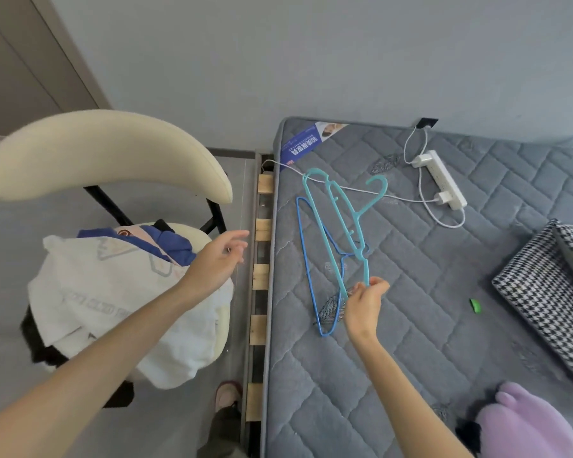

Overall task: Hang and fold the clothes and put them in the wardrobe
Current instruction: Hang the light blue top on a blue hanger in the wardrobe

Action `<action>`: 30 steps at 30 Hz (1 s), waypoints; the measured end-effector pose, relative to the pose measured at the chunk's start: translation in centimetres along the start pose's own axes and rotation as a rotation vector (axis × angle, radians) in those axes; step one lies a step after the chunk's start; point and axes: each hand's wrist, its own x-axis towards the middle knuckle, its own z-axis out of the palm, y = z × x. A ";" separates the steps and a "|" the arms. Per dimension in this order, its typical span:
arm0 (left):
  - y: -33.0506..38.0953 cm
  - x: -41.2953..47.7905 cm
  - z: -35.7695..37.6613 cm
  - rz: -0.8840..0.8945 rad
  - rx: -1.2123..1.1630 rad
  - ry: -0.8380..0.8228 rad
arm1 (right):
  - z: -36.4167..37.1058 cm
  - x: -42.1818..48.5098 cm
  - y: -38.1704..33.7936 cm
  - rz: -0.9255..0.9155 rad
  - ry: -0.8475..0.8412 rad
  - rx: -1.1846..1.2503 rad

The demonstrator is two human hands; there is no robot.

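Now the right hand (364, 309) pinches the teal hanger (358, 215); the left hand (215, 259) hovers released.

Right hand (364, 305) pinches a teal hanger (344, 216) over the mattress (411, 325); left hand (217, 259) hovers open above white clothes (113, 292).

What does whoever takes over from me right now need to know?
Right hand: pinches the near end of the teal hanger on the mattress.
Left hand: open, empty, by the chair.
Blue hanger: on the mattress, overlapping the teal one.
White garment and blue garment: piled on the chair.
Done: nothing visibly hung or folded.
Left: hang, fold, put away; the wardrobe is not in view.
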 end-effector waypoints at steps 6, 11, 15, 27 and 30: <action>3.2 -5.0 -4.6 0.118 -0.009 0.062 | -1.8 -5.6 -5.4 -0.106 -0.003 0.151; 3.3 -10.0 -9.2 0.222 -0.020 0.152 | -2.7 -11.4 -9.8 -0.246 -0.107 0.182; 2.1 -15.0 -13.5 0.314 0.029 0.278 | -2.6 -16.5 -12.5 -0.392 -0.251 0.141; -9.1 -33.7 -25.7 0.023 0.584 0.676 | 7.7 -32.6 -15.5 -0.634 -0.988 -0.083; -12.5 -38.3 -27.3 -0.141 0.597 0.710 | 10.3 -36.1 -15.9 -0.697 -1.127 -0.106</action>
